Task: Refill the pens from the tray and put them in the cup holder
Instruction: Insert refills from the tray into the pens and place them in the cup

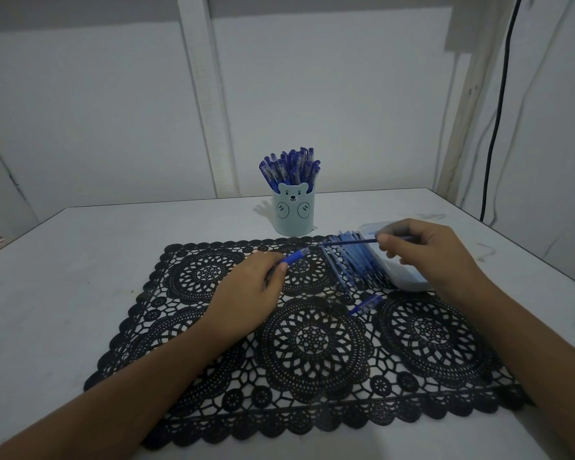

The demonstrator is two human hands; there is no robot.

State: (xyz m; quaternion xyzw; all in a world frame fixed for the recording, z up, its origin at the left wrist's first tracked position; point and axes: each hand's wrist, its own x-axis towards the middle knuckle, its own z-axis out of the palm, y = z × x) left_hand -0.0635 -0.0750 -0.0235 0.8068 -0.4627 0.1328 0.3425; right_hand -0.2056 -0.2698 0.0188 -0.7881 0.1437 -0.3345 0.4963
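Observation:
My left hand [256, 290] grips a blue pen barrel [294, 257] over the black lace mat, its open end pointing right. My right hand [425, 254] pinches a thin blue refill [349, 242] that lies level, its tip close to the barrel's end. Under the right hand a white tray [409, 282] holds several blue refills [356, 263] that spill onto the mat. A loose blue pen cap [367, 305] lies on the mat in front of the tray. A pale blue bear cup holder [292, 212] stands behind the mat, packed with several blue pens [291, 167].
The black lace mat [306, 343] covers the middle of a white table [63, 277]. A white wall rises just behind the cup holder. A black cable [495, 127] hangs down at the right, beside the table's right edge.

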